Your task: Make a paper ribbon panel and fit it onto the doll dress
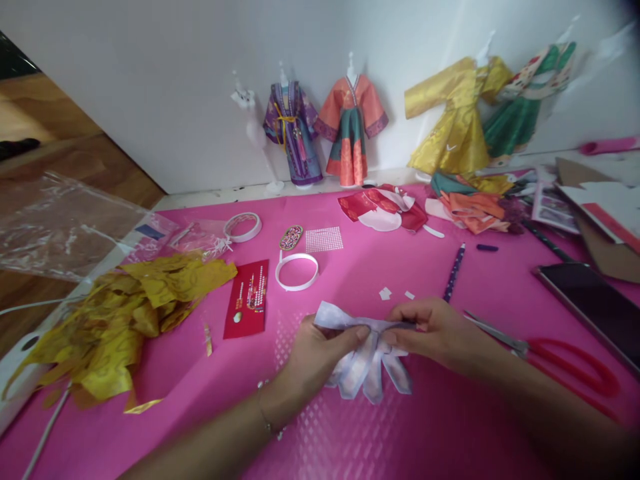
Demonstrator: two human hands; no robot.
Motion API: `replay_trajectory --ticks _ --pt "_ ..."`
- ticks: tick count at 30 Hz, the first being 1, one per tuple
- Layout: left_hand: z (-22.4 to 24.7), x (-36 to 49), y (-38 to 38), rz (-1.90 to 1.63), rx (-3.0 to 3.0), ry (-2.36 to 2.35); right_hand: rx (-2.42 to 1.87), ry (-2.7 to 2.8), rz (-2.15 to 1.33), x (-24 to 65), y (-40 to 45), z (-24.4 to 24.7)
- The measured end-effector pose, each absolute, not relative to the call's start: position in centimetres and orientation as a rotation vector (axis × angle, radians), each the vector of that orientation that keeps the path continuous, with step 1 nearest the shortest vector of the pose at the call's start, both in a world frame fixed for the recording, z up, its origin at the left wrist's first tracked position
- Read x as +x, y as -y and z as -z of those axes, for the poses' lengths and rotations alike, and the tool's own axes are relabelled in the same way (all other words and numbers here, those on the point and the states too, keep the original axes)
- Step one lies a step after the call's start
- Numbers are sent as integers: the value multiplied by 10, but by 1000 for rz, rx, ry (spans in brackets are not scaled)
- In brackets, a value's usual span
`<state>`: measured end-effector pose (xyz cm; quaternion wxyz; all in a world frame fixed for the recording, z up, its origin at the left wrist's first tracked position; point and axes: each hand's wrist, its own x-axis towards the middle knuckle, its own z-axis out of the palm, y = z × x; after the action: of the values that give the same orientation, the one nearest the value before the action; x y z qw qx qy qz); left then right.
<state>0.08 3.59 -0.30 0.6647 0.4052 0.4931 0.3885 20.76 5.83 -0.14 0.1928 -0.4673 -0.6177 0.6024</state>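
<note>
A pale lavender-white fabric piece [373, 367] with several petal-like strips hangs between my hands above the pink table cover [200, 427]. My left hand [323, 350] pinches its upper edge near the middle, thumb on top. Close beside it, my right hand [433, 330] pinches the same edge from the right, with a dark thin strip between its fingers. The fingertips hide part of the top band. Small white scraps [385, 293] lie just beyond my hands. Red-handled scissors [570, 360] lie partly beneath my right forearm.
Yellow fabric [125, 313], a red card [247, 300] and tape rolls [297, 272] lie to the left. A patterned pen [454, 272], a phone [595, 307] and fabric scraps [470, 207] are right. Small dressed mannequins [350, 133] stand along the back wall.
</note>
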Motion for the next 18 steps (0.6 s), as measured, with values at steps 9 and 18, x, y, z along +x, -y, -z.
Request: replay_trajectory --ticks 9,18 --pt "8 -1 -37 -937 948 -1174 -1347 1672 -1711 210 -61 0" --pt "9 -1 -36 -984 907 -1188 -1365 1673 -1685 209 -61 -3"
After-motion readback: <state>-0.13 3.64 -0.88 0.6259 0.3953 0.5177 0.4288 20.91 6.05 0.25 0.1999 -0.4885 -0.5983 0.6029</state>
